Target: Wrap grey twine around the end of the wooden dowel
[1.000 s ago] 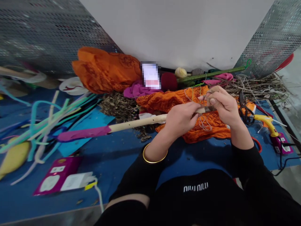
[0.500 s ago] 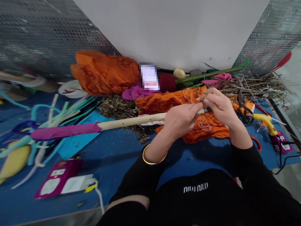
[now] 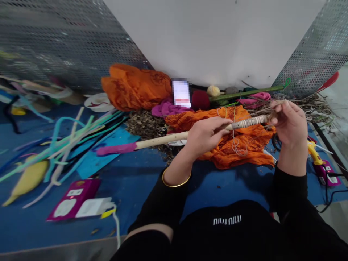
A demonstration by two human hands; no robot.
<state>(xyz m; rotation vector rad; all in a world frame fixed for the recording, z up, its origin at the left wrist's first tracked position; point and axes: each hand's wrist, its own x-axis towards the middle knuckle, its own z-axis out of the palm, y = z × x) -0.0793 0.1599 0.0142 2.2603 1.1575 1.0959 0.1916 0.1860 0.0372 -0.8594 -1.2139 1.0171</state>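
A pale wooden stick (image 3: 163, 139) lies across the view, with magenta wrapping (image 3: 116, 149) on its left end and grey-white cord (image 3: 250, 122) wound round its right part. My left hand (image 3: 203, 136) is wrapped round the stick, just left of the cord winding. At the stick's right tip, my right hand (image 3: 288, 121) is pinched on something thin that I cannot make out clearly. Beneath the stick lies crumpled orange cloth (image 3: 228, 156), with loose thin string on it.
Foam strips (image 3: 65, 145), a yellow banana-shaped piece (image 3: 29, 177) and a magenta power box (image 3: 73, 199) are on the left. Behind stand a lit phone (image 3: 181, 93) and an orange bundle (image 3: 138, 87). Twigs (image 3: 312, 103) and a yellow glue gun (image 3: 314, 154) are on the right.
My right hand has moved right, away from my left hand, and the cord-wound part now shows. The stick has shifted to the right. The camera view has turned slightly left.
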